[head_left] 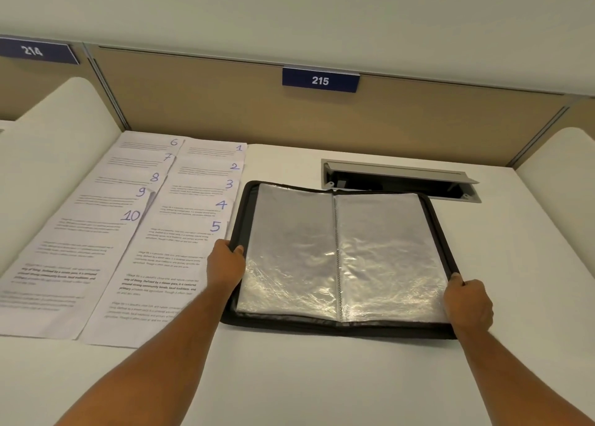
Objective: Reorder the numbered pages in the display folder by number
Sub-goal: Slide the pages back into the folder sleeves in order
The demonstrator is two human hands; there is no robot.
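Open display folder (341, 258) flat on the desk (322, 377), spine running away, gripped at its left edge by the left hand (225, 264) and right edge by the right hand (467, 303); numbered pages (145, 226) fanned just left, nearer the left hand.

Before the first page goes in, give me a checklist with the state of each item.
1. Folder open flat on the desk: ok.
2. Both facing sleeves empty: ok.
3. Left hand holds the folder's left edge: ok.
4. Right hand holds its right edge: ok.
5. Pages laid out 1 to 5 and 6 to 10, numbers showing: ok.
6. A hand free to pick up page 1: not ok.
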